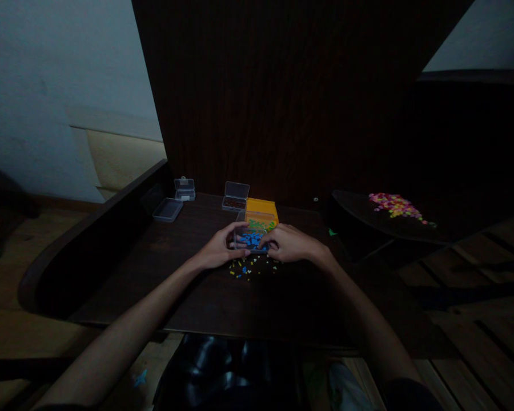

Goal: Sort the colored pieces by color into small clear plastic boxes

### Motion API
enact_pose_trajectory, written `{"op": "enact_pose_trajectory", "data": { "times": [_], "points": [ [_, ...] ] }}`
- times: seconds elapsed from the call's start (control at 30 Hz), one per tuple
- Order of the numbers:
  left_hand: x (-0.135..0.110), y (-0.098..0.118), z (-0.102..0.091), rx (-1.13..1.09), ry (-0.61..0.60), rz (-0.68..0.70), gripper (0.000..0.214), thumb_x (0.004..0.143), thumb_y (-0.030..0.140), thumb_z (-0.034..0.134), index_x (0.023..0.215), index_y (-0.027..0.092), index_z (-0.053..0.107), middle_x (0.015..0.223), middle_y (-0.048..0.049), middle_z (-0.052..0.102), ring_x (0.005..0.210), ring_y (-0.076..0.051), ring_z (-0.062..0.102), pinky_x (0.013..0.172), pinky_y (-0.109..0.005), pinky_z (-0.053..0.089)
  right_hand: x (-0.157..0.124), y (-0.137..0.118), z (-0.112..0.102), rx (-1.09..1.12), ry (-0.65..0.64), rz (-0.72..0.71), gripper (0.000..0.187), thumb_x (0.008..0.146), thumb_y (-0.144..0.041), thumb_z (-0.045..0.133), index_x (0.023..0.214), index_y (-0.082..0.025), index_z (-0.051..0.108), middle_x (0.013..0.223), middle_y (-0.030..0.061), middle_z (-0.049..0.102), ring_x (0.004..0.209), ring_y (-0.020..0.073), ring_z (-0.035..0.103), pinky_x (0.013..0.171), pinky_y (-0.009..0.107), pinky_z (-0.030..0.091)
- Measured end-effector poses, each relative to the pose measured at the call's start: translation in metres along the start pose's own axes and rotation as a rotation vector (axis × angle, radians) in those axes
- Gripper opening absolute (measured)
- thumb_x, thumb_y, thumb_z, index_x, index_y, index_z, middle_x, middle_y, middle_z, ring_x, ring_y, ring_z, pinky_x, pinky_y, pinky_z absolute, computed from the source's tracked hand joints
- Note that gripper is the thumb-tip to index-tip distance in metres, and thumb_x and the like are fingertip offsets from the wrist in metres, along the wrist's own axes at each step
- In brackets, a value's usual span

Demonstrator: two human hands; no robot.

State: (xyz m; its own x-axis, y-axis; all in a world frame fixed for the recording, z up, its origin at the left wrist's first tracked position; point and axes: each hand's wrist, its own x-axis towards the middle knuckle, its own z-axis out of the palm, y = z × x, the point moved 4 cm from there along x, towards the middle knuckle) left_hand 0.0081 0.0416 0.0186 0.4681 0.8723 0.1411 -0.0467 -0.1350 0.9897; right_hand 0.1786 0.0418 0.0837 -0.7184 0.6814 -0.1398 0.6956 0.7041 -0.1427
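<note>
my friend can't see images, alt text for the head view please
A left hand holds a clear box of tiny blue pieces at a dark desk, the right hand at its other end. Loose yellow bits lie nearer; green pieces and an orange box sit beyond, a pink and yellow pile to the right.

Counter: dark, wood-grained top. At far left, a shallow clear tray lies beside a small clear box, lid raised. Further right stand an open clear box of reddish-brown pieces and an orange box. Small loose pieces, apparently yellow, white and blue in dim light, are scattered mid-surface.
</note>
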Motion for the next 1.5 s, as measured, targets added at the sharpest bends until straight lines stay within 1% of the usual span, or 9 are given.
{"op": "enact_pose_trajectory", "data": {
  "times": [0.13, 0.33, 0.47, 0.6, 0.9, 1.03, 1.17, 1.37, 1.5],
  "points": [
    [0.0, 0.0, -0.001, 0.013, 0.013, 0.006, 0.074, 0.067, 0.021, 0.08, 0.133, 0.018, 0.047, 0.107, -0.0073, 0.059, 0.094, -0.017, 0.057, 0.09, -0.041, 0.051, -0.002, 0.0, -0.001, 0.001, -0.021, 0.016, 0.027, 0.076, -0.02, 0.057, 0.095, -0.022, 0.075, 0.069, 0.0015, 0.067, 0.062, 0.0136, 0.053, 0.06, 0.024, 0.034],
    [0.001, -0.001, -0.001, 0.002, -0.003, 0.001, 0.075, 0.067, 0.022, 0.08, 0.133, 0.018, 0.046, 0.101, -0.0059, 0.06, 0.093, -0.018, 0.059, 0.09, -0.042, 0.05, 0.0, 0.002, 0.003, 0.007, -0.043, 0.037, 0.023, 0.077, -0.022, 0.058, 0.095, -0.02, 0.073, 0.073, 0.0021, 0.066, 0.066, 0.0146, 0.053, 0.061, 0.024, 0.033],
    [0.001, -0.002, 0.0, -0.03, -0.014, 0.005, 0.075, 0.067, 0.021, 0.08, 0.134, 0.017, 0.044, 0.105, -0.0076, 0.061, 0.096, -0.019, 0.06, 0.091, -0.043, 0.05, 0.001, 0.001, 0.005, 0.079, -0.044, 0.028, 0.019, 0.078, -0.023, 0.06, 0.094, -0.018, 0.07, 0.072, 0.001, 0.063, 0.065, 0.0132, 0.05, 0.06, 0.023, 0.032],
    [0.001, -0.003, 0.001, -0.038, -0.022, 0.006, 0.075, 0.068, 0.02, 0.08, 0.134, 0.017, 0.044, 0.103, -0.0071, 0.061, 0.096, -0.019, 0.06, 0.092, -0.043, 0.05, 0.002, 0.0, 0.003, 0.18, -0.016, -0.006, 0.014, 0.082, -0.023, 0.061, 0.092, -0.016, 0.067, 0.068, -0.0018, 0.057, 0.06, 0.0101, 0.045, 0.058, 0.022, 0.03],
    [0.0, 0.0, 0.001, -0.022, -0.021, 0.009, 0.073, 0.068, 0.019, 0.079, 0.133, 0.017, 0.045, 0.112, -0.01, 0.061, 0.1, -0.02, 0.06, 0.093, -0.044, 0.051, 0.003, 0.01, 0.005, 0.342, -0.018, -0.037, 0.015, 0.089, -0.028, 0.059, 0.09, -0.014, 0.064, 0.062, -0.0051, 0.049, 0.055, 0.0085, 0.04, 0.053, 0.021, 0.028],
    [0.0, -0.001, 0.001, -0.025, -0.024, 0.006, 0.074, 0.068, 0.019, 0.079, 0.133, 0.017, 0.045, 0.109, -0.009, 0.061, 0.098, -0.019, 0.06, 0.091, -0.042, 0.051, 0.004, 0.012, 0.006, 0.302, -0.002, -0.049, 0.013, 0.09, -0.023, 0.056, 0.092, -0.015, 0.065, 0.064, -0.0037, 0.052, 0.056, 0.009, 0.042, 0.053, 0.02, 0.028],
    [0.0, -0.002, 0.0, -0.023, -0.023, 0.003, 0.075, 0.066, 0.02, 0.08, 0.133, 0.017, 0.045, 0.105, -0.0068, 0.06, 0.096, -0.018, 0.059, 0.089, -0.039, 0.05, 0.004, 0.01, 0.005, 0.22, -0.013, -0.048, 0.015, 0.089, -0.018, 0.054, 0.094, -0.015, 0.068, 0.072, -0.0001, 0.06, 0.063, 0.0103, 0.048, 0.057, 0.021, 0.03],
    [0.0, -0.002, 0.001, -0.029, -0.026, -0.012, 0.075, 0.067, 0.018, 0.079, 0.133, 0.017, 0.044, 0.105, -0.0068, 0.06, 0.097, -0.018, 0.058, 0.089, -0.038, 0.05, 0.005, 0.004, 0.0, 0.164, -0.025, -0.057, 0.019, 0.087, -0.017, 0.057, 0.097, -0.018, 0.073, 0.082, 0.003, 0.069, 0.073, 0.014, 0.056, 0.064, 0.022, 0.034],
    [0.0, -0.001, 0.002, -0.042, -0.028, -0.007, 0.073, 0.067, 0.017, 0.079, 0.132, 0.017, 0.045, 0.109, -0.0082, 0.059, 0.096, -0.017, 0.058, 0.09, -0.039, 0.05, 0.007, 0.001, 0.0, 0.128, -0.002, -0.095, 0.022, 0.087, -0.015, 0.057, 0.098, -0.021, 0.076, 0.079, 0.0022, 0.072, 0.068, 0.0136, 0.057, 0.064, 0.023, 0.035]
  ]
}}
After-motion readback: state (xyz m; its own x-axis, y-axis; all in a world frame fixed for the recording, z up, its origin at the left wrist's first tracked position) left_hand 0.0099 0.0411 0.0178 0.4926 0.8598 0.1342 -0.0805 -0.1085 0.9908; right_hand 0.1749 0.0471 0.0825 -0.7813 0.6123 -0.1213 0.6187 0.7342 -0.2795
